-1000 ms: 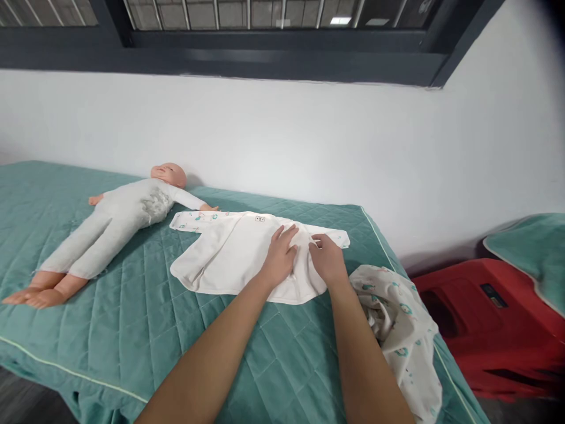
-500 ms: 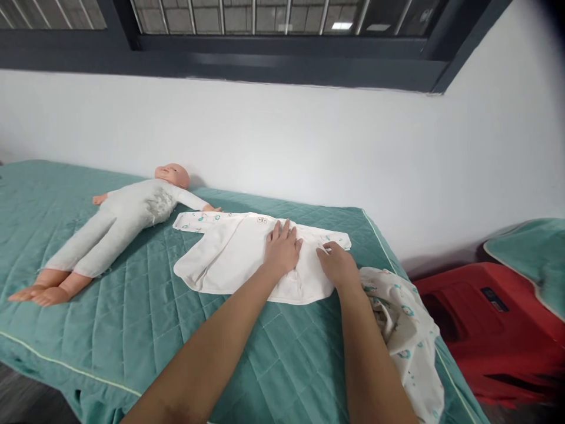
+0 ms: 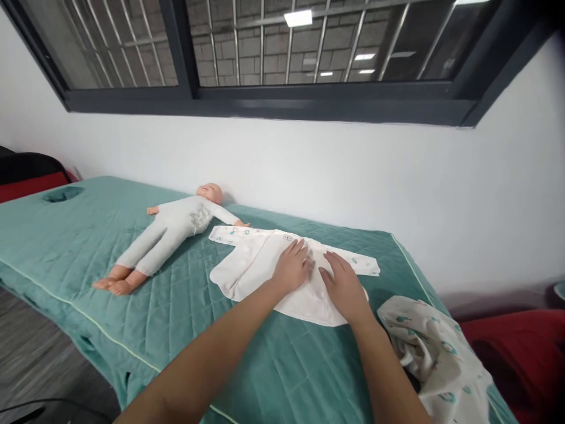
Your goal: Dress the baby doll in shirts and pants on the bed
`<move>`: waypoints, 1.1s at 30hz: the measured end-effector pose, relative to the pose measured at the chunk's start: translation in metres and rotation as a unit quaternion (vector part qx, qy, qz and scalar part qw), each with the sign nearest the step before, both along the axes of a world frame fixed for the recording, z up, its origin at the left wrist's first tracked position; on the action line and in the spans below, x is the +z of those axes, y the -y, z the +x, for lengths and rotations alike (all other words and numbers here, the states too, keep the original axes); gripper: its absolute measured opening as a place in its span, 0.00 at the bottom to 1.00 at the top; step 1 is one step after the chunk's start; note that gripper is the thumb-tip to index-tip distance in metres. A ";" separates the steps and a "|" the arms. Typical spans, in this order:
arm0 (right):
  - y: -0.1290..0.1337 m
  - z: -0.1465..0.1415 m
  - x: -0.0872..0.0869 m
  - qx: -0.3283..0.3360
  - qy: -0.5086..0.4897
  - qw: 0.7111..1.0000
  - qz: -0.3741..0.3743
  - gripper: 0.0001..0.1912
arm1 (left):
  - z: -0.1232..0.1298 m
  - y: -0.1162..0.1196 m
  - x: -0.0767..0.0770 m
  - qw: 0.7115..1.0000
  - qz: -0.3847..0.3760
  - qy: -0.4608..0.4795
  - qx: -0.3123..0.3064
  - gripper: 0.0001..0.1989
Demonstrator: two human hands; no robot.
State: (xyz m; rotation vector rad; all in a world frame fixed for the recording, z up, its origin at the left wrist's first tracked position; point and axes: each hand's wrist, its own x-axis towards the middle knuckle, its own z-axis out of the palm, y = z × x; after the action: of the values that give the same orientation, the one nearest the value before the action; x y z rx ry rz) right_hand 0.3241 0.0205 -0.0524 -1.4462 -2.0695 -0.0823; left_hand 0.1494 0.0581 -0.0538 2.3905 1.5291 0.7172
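A small white baby shirt (image 3: 256, 265) with patterned sleeves is spread on the green quilted bed cover (image 3: 273, 365). My left hand (image 3: 292, 268) rests on the middle of the shirt below its neckline, fingers extended. On the shirt's right part lies my right hand (image 3: 344, 287), its fingers apart and nothing gripped between them. A doll (image 3: 172, 227) in a pale bodysuit lies on its back to the left, one of its hands close to the shirt's left sleeve.
Crumpled patterned white cloth (image 3: 441, 353) lies by my right forearm at the bed's right end. Beyond that edge is a red object (image 3: 525, 341). A white wall (image 3: 309, 171) with a barred window runs behind the bed.
The view has shifted, showing more of the bed's left side. My right hand's fingers have opened from a curled pose at the shirt's right side and now lie spread on it.
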 end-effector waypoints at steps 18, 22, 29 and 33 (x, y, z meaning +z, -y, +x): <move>-0.020 -0.122 -0.001 -0.229 0.094 0.952 -0.179 0.30 | -0.079 -0.013 -0.014 0.993 -0.027 -0.030 0.109 0.31; -0.032 -0.123 -0.002 -0.278 0.076 0.943 -0.166 0.31 | -0.081 -0.018 -0.012 0.992 0.009 -0.015 0.122 0.31; -0.036 -0.113 -0.008 -0.252 -0.052 0.963 -0.080 0.34 | -0.079 -0.020 -0.011 0.986 0.060 -0.001 0.159 0.30; -0.039 -0.103 -0.002 -0.268 -0.126 0.955 -0.006 0.30 | -0.079 -0.017 -0.010 0.980 0.086 0.000 0.179 0.29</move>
State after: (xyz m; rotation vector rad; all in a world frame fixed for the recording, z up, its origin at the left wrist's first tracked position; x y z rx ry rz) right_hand 0.2208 0.0592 -0.0543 -1.8820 -1.4366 -0.0961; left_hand 0.0708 0.0755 -0.0638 2.2493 2.0007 0.9574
